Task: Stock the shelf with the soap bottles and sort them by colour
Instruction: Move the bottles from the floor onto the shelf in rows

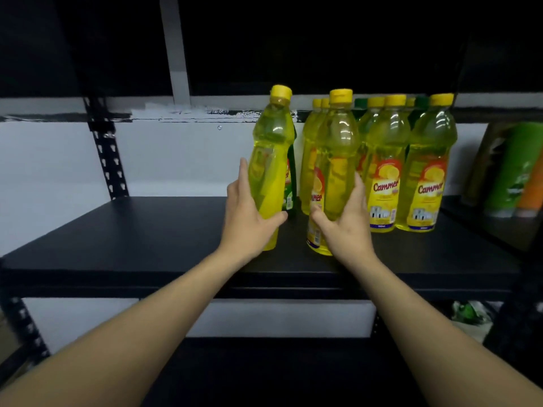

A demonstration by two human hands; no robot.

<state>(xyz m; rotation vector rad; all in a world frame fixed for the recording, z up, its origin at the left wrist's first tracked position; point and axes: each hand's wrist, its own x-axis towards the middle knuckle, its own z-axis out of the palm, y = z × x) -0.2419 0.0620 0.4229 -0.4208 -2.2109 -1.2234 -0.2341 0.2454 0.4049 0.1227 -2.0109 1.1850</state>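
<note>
My left hand (248, 214) grips a yellow soap bottle (271, 160) that leans a little to the right, its base near the front of the black shelf (132, 239). My right hand (345, 221) wraps around a second yellow bottle (333, 171) standing just to its right. Further right, several more yellow bottles (385, 168) with yellow caps stand in rows. A green bottle (291, 183) shows partly behind the left bottle, and green caps (360, 103) peek out at the back of the rows.
The left half of the shelf is bare black board, with a perforated upright post (107, 154) at the back left. Green and orange packages (517, 171) lean on the neighbouring shelf at the right. A lower shelf level lies below, with a crumpled bag (470, 315) at the right.
</note>
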